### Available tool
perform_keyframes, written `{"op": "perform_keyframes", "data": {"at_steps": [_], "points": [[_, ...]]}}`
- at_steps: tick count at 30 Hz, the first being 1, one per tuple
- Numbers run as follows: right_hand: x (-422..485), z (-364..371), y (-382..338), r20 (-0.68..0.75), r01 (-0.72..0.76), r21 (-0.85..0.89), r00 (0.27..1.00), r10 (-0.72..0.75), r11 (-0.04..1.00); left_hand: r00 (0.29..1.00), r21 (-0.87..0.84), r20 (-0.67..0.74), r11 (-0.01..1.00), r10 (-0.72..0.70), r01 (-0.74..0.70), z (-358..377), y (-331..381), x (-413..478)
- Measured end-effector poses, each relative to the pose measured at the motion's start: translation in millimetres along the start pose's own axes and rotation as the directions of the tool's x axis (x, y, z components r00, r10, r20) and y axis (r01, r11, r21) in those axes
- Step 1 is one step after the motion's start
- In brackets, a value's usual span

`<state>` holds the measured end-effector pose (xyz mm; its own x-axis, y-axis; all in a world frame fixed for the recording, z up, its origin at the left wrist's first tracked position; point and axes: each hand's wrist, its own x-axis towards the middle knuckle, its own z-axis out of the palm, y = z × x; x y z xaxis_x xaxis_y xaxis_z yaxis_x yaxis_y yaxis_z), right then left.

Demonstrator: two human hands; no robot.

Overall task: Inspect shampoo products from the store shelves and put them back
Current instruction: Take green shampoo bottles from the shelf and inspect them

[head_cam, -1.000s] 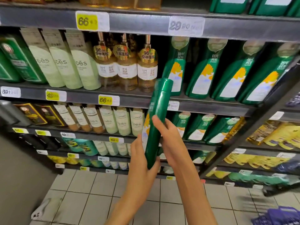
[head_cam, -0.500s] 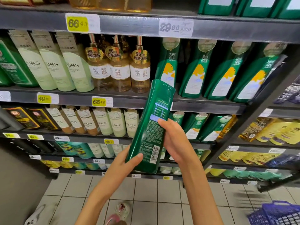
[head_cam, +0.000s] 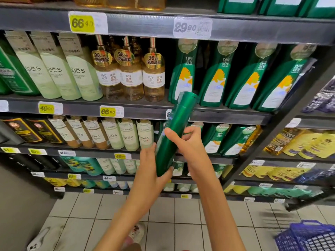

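I hold a dark green shampoo bottle [head_cam: 174, 134] in front of the shelves, tilted with its cap up and to the right, its narrow side facing me. My left hand [head_cam: 152, 171] cups its lower end from the left. My right hand [head_cam: 188, 147] grips its middle from the right, thumb across the front. Matching green bottles [head_cam: 215, 77] stand on the shelf [head_cam: 137, 110] just behind, with a dark gap between the first two of them.
Pale green bottles [head_cam: 54, 73] and amber pump bottles [head_cam: 130, 73] fill the same shelf to the left. Lower shelves hold more bottles. Yellow pouches [head_cam: 299, 144] sit on the right rack. A blue basket [head_cam: 308, 236] stands on the tiled floor at bottom right.
The bottle has turned in my hands: edge-on a second ago, its back label facing me half a second ago, edge-on again now. Both hands kept hold of it.
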<state>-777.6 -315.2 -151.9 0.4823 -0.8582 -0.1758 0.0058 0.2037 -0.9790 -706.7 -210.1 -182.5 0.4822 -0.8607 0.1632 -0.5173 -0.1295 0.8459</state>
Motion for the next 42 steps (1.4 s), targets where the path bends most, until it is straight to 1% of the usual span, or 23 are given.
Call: {"op": "perform_keyframes", "data": {"at_steps": [1, 3, 5, 6, 7, 8, 9, 12, 13, 17, 19, 21, 22, 24, 26, 28, 30, 32, 34, 36, 39, 41, 42], "points": [[0.4, -4.1, -2.7, 0.039, -0.006, -0.079, 0.999, 0.009, 0.997, 0.996, -0.17, 0.087, 0.984, -0.033, 0.047, -8.3, -2.2, -2.1], [0.7, -11.8, -4.1, 0.161, -0.034, -0.112, 0.986, 0.052, 0.993, 0.958, -0.445, 0.275, 0.871, -0.088, 0.208, -18.5, -4.3, -8.6], [-0.2, -14.8, -0.4, 0.304, -0.066, -0.023, 0.95, 0.07, 0.998, 0.911, -0.576, 0.397, 0.743, -0.11, 0.341, -18.8, -7.8, -11.9], [0.2, -14.8, 2.0, 0.345, -0.074, 0.035, 0.937, 0.057, 0.997, 0.889, -0.623, 0.434, 0.665, -0.145, 0.412, -18.2, -8.4, -11.9], [1.1, -13.8, 3.5, 0.357, -0.072, 0.079, 0.933, 0.039, 0.994, 0.873, -0.658, 0.454, 0.594, -0.179, 0.464, -17.5, -8.6, -11.8], [1.8, -12.0, 3.8, 0.345, -0.058, 0.102, 0.938, 0.019, 0.993, 0.864, -0.677, 0.461, 0.549, -0.203, 0.49, -17.4, -8.0, -11.4], [2.4, -9.4, 4.3, 0.325, -0.048, 0.117, 0.946, 0.008, 0.992, 0.869, -0.675, 0.441, 0.555, -0.225, 0.486, -18.2, -8.2, -10.6], [3.6, -1.7, 9.2, 0.319, -0.01, 0.107, 0.948, -0.025, 0.994, 0.924, -0.565, 0.285, 0.734, -0.256, 0.378, -24.3, -12.5, -8.0], [3.2, 0.7, 10.4, 0.326, 0.004, 0.091, 0.945, -0.034, 0.996, 0.93, -0.557, 0.268, 0.748, -0.251, 0.362, -26.1, -15.5, -8.2], [1.8, 4.5, 14.2, 0.381, 0.043, 0.027, 0.923, -0.05, 0.999, 0.942, -0.626, 0.253, 0.706, -0.219, 0.332, -30.4, -22.9, -12.0], [0.5, -0.1, 15.5, 0.441, 0.074, -0.094, 0.897, -0.026, 0.993, 0.96, -0.649, 0.196, 0.707, -0.202, 0.281, -30.2, -25.5, -12.0], [-2.9, -4.0, 16.4, 0.512, 0.116, -0.266, 0.858, 0.038, 0.957, 0.971, -0.64, 0.154, 0.73, -0.184, 0.24, -29.5, -28.9, -10.8], [-4.0, -5.0, 19.0, 0.527, 0.135, -0.311, 0.848, 0.053, 0.941, 0.974, -0.639, 0.145, 0.735, -0.174, 0.227, -30.3, -30.7, -9.9], [-5.6, -5.0, 22.7, 0.5, 0.16, -0.264, 0.866, -0.007, 0.951, 0.98, -0.612, 0.136, 0.766, -0.143, 0.197, -34.2, -32.9, -5.7], [-6.2, -3.0, 24.1, 0.447, 0.23, -0.199, 0.886, -0.12, 0.953, 0.99, -0.481, 0.11, 0.867, -0.09, 0.132, -40.5, -33.8, 3.3], [-5.9, 0.4, 27.6, 0.395, 0.33, -0.198, 0.889, -0.233, 0.923, 0.995, -0.341, 0.089, 0.937, -0.041, 0.069, -46.1, -29.8, 13.1], [-7.1, 5.0, 30.4, 0.35, 0.41, -0.223, 0.88, -0.32, 0.884, 0.998, -0.294, 0.061, 0.955, -0.01, 0.028, -50.5, -23.5, 20.1], [-8.5, 7.8, 31.9, 0.329, 0.444, -0.217, 0.872, -0.363, 0.869, 0.998, -0.296, 0.062, 0.955, 0.017, 0.002, -51.9, -21.9, 23.3], [-10.3, 8.2, 29.5, 0.35, 0.45, -0.212, 0.864, -0.363, 0.867, 0.997, -0.302, 0.073, 0.953, 0.022, 0.001, -52.3, -24.6, 22.8], [-9.9, 4.2, 26.4, 0.408, 0.457, -0.251, 0.85, -0.334, 0.853, 0.998, -0.285, 0.069, 0.958, 0.006, 0.014, -51.6, -29.3, 19.5], [-8.0, -5.4, 21.1, 0.51, 0.357, -0.284, 0.842, -0.175, 0.89, 0.993, -0.239, 0.102, 0.967, -0.062, 0.085, -53.2, -28.8, 9.2], [-10.9, -8.5, 15.0, 0.533, 0.278, -0.289, 0.841, -0.087, 0.916, 0.98, -0.314, 0.165, 0.936, -0.111, 0.159, -55.2, -24.0, -0.8], [-12.8, -7.4, 12.0, 0.515, 0.24, -0.29, 0.855, -0.06, 0.927, 0.966, -0.404, 0.212, 0.887, -0.148, 0.225, -56.1, -20.8, -6.0]]}}
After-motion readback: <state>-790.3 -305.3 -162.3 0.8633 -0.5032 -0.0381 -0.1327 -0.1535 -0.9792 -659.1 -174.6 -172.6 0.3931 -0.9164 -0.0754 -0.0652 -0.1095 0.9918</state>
